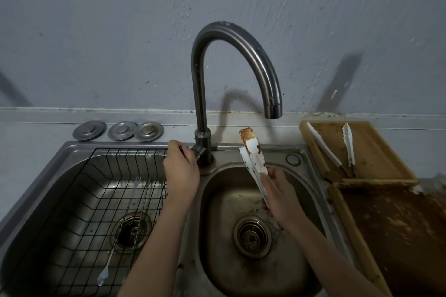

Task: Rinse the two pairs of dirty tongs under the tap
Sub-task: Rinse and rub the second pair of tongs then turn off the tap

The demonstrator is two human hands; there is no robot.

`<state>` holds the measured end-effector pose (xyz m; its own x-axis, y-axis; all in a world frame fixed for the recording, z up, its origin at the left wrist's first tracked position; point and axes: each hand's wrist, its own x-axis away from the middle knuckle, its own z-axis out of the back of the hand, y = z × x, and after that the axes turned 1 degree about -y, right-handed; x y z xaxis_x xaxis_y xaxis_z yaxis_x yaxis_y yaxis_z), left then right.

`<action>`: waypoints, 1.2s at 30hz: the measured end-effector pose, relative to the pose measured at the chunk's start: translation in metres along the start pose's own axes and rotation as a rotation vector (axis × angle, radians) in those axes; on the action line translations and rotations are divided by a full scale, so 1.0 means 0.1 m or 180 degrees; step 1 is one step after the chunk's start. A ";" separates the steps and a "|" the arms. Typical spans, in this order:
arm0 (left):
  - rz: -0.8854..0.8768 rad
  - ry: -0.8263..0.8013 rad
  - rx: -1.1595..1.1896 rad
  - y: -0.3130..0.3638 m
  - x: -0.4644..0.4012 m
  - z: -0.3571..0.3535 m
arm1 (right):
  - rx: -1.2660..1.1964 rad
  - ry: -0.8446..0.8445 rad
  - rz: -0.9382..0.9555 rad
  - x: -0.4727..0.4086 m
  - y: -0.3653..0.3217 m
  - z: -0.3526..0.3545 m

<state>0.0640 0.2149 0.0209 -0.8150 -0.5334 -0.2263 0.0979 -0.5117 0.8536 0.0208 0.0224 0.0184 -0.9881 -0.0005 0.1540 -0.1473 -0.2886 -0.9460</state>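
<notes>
A: Where do things stand at the sink?

B: The right hand (277, 196) is wrapped around the handle end of the dirty white tongs (253, 164), holding them above the right basin (212, 212) with the sauce-smeared tips up, just below and left of the tap (241, 55) spout. The left hand (181, 166) is closed on the tap lever (193, 153) at the base. No water is visible coming out.

A: And the second pair?

B: The other white tongs (337, 149) lie spread open on the wooden tray (376, 152) on the table to the right, well apart from the sink. From here I cannot tell how dirty they are.

A: What could go wrong?

B: The tips sit left of the spout line, so I'd judge a stream would miss them unless the tongs shift right. If the lever is thrown fully, water hitting the flat blades could splash brown sauce onto the wall and the table. The grip is low on a slick plastic handle; once wet, the tongs could slip into the basin by the drain strainer (252, 236).

A: Anything on the left?

B: A wire rack (72, 212) in the left basin holds a fork (131, 194) and a long-handled spoon (106, 267), clear of the action.
</notes>
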 end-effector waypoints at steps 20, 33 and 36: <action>-0.0893 -0.0328 0.0307 0.09 0.69 -0.13 | 0.0427 -0.0052 0.0117 -0.05 0.02 -0.05; 0.1712 -0.2242 0.2525 0.13 0.82 -0.28 | 0.0825 -0.0407 -0.0336 -0.12 -0.01 -0.19; 0.2043 -0.2303 0.2288 0.09 0.85 -0.29 | 0.1044 -0.0512 -0.0466 -0.06 0.05 -0.16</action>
<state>0.0125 0.1452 -0.0044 -0.8883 0.0657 0.4545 0.4499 0.3232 0.8326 0.0254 0.0359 0.0080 -0.9342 -0.0792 0.3480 -0.2383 -0.5874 -0.7734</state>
